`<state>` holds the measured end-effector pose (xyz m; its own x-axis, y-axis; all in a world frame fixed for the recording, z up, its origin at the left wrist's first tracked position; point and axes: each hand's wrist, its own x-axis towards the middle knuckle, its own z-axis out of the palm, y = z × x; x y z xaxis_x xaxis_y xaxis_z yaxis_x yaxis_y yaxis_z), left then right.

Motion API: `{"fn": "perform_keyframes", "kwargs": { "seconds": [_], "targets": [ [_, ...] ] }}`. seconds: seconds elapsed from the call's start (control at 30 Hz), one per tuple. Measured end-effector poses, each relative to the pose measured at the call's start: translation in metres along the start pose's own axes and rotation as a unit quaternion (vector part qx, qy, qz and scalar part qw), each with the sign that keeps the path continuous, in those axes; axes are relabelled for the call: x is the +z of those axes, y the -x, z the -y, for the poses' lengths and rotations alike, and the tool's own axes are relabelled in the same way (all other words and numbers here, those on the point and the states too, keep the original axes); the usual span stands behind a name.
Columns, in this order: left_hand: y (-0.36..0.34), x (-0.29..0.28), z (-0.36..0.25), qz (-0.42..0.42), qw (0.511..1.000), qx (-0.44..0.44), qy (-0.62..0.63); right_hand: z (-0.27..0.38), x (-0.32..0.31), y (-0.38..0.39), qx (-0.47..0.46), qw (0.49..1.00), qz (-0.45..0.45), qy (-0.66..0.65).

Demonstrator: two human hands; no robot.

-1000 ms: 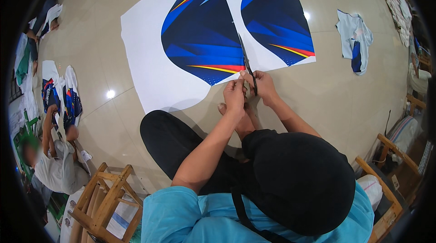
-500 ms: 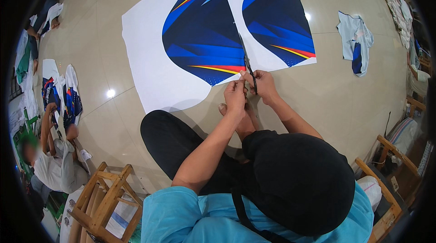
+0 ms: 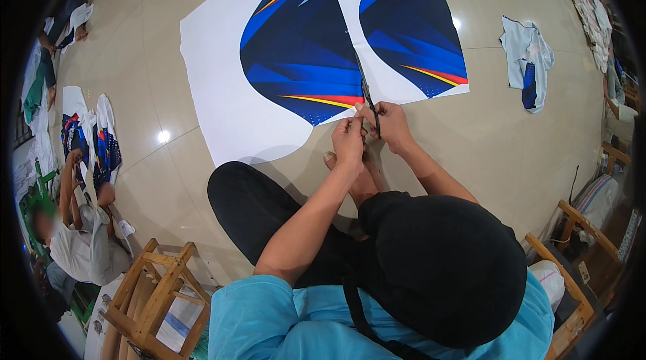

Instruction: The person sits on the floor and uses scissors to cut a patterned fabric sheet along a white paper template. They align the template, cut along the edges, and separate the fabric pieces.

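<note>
A white fabric sheet (image 3: 219, 77) lies flat on the floor. Printed on it are a left panel (image 3: 296, 44) and a right panel (image 3: 412, 23), navy and blue with red and yellow stripes. My right hand (image 3: 392, 126) is closed round the handles of black scissors (image 3: 365, 87). Their blades point away from me, along the right edge of the left panel. Beside the handles, my left hand (image 3: 347, 139) pinches the near edge of the fabric by the panel's lower right corner. Part of its fingertips is hidden.
My bent leg (image 3: 249, 205) is close to the sheet's near edge. A wooden stool (image 3: 158, 293) stands at the lower left, near a seated person (image 3: 91, 245) handling printed garments. A pale blue garment (image 3: 525, 60) lies to the right, with wooden frames (image 3: 568, 293) at the lower right.
</note>
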<state>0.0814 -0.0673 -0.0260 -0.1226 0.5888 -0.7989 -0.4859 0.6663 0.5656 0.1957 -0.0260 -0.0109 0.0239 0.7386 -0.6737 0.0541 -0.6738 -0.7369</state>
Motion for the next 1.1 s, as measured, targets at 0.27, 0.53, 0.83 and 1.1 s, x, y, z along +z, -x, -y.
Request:
{"fn": "perform_keyframes", "kwargs": {
  "seconds": [0.27, 0.53, 0.83, 1.1],
  "targets": [
    [0.002, 0.001, -0.003, -0.005, 1.0, -0.013, 0.007, 0.018, 0.005, -0.01, 0.025, 0.999, 0.002, 0.022],
    [0.005, 0.002, -0.006, -0.006, 1.0, -0.018, 0.005, 0.024, 0.009, -0.021, 0.017, 1.0, -0.007, 0.021],
    [0.004, 0.001, -0.004, -0.006, 1.0, -0.016, -0.002, 0.024, 0.012, -0.022, 0.011, 1.0, -0.006, 0.012],
    [0.004, 0.002, -0.005, 0.003, 1.0, -0.011, 0.001, 0.021, 0.009, -0.024, -0.002, 1.0, -0.006, 0.026]
  ]
}}
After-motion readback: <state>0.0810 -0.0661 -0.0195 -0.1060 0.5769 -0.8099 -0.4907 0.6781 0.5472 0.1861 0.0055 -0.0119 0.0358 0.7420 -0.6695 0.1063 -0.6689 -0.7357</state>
